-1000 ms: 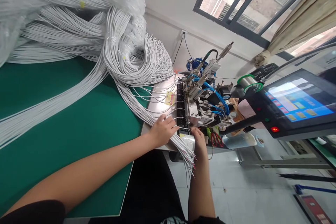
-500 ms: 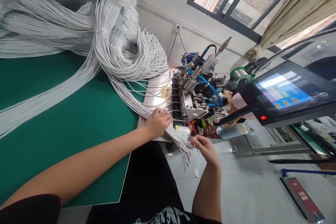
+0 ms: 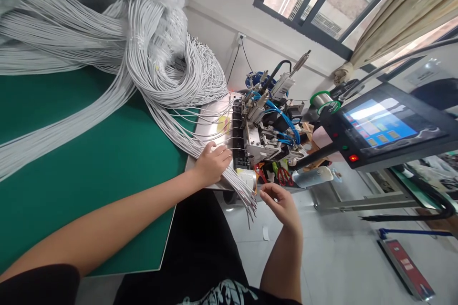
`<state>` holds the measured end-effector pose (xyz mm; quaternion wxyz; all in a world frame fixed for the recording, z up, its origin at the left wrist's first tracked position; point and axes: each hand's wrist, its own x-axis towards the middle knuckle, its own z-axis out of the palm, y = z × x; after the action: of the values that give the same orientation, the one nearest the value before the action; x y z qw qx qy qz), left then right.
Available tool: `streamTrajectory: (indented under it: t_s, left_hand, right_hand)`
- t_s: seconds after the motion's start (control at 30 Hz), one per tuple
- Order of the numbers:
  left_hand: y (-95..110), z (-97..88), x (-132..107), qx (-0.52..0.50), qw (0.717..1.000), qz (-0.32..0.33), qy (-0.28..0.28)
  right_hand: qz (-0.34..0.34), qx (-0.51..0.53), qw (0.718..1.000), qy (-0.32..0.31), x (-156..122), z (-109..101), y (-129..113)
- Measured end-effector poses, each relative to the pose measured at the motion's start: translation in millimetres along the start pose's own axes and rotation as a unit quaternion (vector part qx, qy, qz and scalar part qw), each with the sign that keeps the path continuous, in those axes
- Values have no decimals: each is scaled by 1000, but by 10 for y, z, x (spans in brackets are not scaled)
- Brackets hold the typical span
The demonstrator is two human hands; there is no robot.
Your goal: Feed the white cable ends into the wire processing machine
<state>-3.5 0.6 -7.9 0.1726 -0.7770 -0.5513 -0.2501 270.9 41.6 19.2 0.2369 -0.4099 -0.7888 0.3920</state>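
My left hand [image 3: 213,166] is closed over a bundle of thin grey-white cables [image 3: 237,182], near the front edge of a metal plate. Beyond it, the cables' loose ends fan out and hang past the edge, some with reddish tips. Just right of those ends is my right hand [image 3: 282,204], its thumb and fingers curved and apart, with nothing visible between them. Several single cables run across the plate into the black slotted holder of a bench machine [image 3: 255,138], close to my left fingertips.
Coiled cables [image 3: 143,57] in clear plastic cover the back of the green table [image 3: 143,152]. A touchscreen [image 3: 384,124] stands at right, near a solder wire spool [image 3: 324,101]. Red-handled pliers [image 3: 285,176] and a pale bottle [image 3: 313,177] lie beside the machine.
My right thumb and fingers have parted and moved slightly away from the cable ends. My left hand stays on the bundle. The whole view has shifted a little.
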Motion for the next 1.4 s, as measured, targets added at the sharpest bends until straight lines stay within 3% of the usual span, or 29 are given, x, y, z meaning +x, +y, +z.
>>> streamTrajectory:
  t_s: [0.27,0.47,0.63,0.9,1.17,1.27,1.4]
  left_hand:
    - [-21,-9,0,1,998,40,54]
    - [-30,-6,17,9,992,112,61]
    - [-45,-5,13,9,989,125,76]
    - [-27,-28,24,14,990,106,90]
    - [-34,6,35,3,988,123,95]
    - [-29,-4,32,0,990,100,95]
    - [-3,-7,29,13,995,56,81]
  right_hand:
    - [7,-26,997,-77,-15,18,-138]
    - [30,63,997,13,129,49,-28]
    - [56,170,981,75,413,122,101]
    - [66,233,965,105,594,201,161]
    - [21,309,940,143,701,358,118]
    - [27,283,945,162,722,366,145]
    - [9,117,979,169,730,324,169]
